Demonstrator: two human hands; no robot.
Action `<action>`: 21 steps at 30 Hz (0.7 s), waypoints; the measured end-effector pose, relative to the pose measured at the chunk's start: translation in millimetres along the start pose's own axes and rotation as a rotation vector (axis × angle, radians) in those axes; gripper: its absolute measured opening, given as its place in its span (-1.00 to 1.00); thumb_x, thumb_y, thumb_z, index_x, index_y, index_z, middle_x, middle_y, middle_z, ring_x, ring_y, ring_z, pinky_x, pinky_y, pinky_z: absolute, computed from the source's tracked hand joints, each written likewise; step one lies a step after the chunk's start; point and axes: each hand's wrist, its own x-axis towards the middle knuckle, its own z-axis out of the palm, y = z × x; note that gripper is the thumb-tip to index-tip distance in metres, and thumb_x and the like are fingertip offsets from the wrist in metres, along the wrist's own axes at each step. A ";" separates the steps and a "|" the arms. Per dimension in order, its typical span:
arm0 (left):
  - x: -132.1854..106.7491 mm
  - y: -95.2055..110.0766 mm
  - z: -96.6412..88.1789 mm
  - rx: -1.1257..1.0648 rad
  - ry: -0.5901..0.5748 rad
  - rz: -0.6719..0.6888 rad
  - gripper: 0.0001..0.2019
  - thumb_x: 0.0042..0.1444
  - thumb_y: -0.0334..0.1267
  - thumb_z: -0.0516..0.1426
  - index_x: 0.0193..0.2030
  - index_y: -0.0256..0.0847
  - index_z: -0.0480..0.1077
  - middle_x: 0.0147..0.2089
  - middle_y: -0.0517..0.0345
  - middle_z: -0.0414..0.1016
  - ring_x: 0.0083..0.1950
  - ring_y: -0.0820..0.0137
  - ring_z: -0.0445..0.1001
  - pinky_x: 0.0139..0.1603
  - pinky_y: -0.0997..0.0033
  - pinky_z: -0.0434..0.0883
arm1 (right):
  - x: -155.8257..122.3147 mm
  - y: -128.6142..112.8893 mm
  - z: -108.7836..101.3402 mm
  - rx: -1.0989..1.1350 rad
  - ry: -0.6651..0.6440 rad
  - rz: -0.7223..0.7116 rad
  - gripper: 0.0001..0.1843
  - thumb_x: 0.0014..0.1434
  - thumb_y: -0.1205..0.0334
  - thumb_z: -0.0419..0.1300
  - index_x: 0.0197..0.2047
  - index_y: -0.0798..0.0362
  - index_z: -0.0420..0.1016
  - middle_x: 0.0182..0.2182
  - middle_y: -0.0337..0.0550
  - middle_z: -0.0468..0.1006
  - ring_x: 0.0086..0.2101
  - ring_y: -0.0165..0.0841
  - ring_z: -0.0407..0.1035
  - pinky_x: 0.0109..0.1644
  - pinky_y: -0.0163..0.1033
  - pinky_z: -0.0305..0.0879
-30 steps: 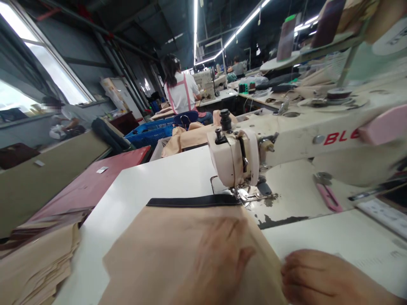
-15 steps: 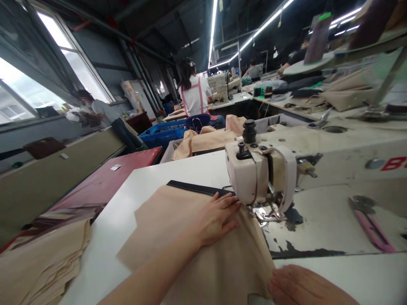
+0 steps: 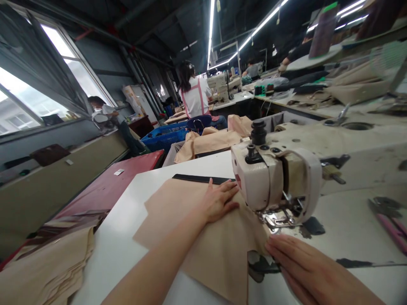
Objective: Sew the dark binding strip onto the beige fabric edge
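Note:
A tan fabric panel with a black strip along its far edge lies on the white table, its right edge at the presser foot of a sewing machine. My left hand rests flat on the panel, left of the machine head, fingers spread and fingertips near the strip. Just in front of the presser foot, my right hand has its fingers pressed together at the panel's right edge. Its thumb is hidden. Beneath the cloth's near corner, a dark opening shows in the machine bed.
Stacked tan panels lie at the lower left beside a red surface. Behind the table are a bin with tan cloth and a blue crate. Pink-handled snips lie at right. A seated person works ahead.
The panel has slid forward along the machine, and its near edge now shows. My right hand has come closer to the presser foot with it. My left hand stays flat on the cloth.

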 end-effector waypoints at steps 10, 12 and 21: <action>16.0 -31.6 10.1 0.044 -0.031 -0.130 -0.55 0.29 -0.08 -0.07 0.29 -0.09 0.05 0.28 -0.01 0.13 0.30 0.10 0.03 0.24 -0.35 -0.29 | -0.5 -3.1 7.0 -0.050 -0.105 0.077 -0.55 0.15 0.33 -0.04 0.09 0.29 0.33 0.04 0.12 0.41 -0.04 -0.09 0.38 -0.15 0.00 0.50; 18.7 -35.8 9.2 0.054 -0.041 -0.178 -0.55 0.30 -0.08 -0.09 0.29 -0.08 0.03 0.28 0.00 0.13 0.28 0.08 0.06 0.21 -0.41 -0.25 | -1.9 -1.0 7.4 -0.018 -0.139 0.105 -0.54 0.16 0.32 -0.03 0.12 0.27 0.30 0.07 0.10 0.37 -0.01 -0.08 0.35 -0.11 0.04 0.47; -56.5 41.3 8.9 0.194 0.001 -0.591 -0.45 0.28 -0.09 -0.12 0.29 -0.46 0.00 0.32 -0.39 -0.10 0.32 -0.15 -0.11 0.01 -0.58 -0.04 | -59.6 -33.9 3.2 1.450 -0.231 0.970 -0.51 0.31 -0.03 -0.11 0.27 -0.17 0.02 0.16 0.01 0.27 0.05 -0.13 0.30 0.00 -0.08 0.38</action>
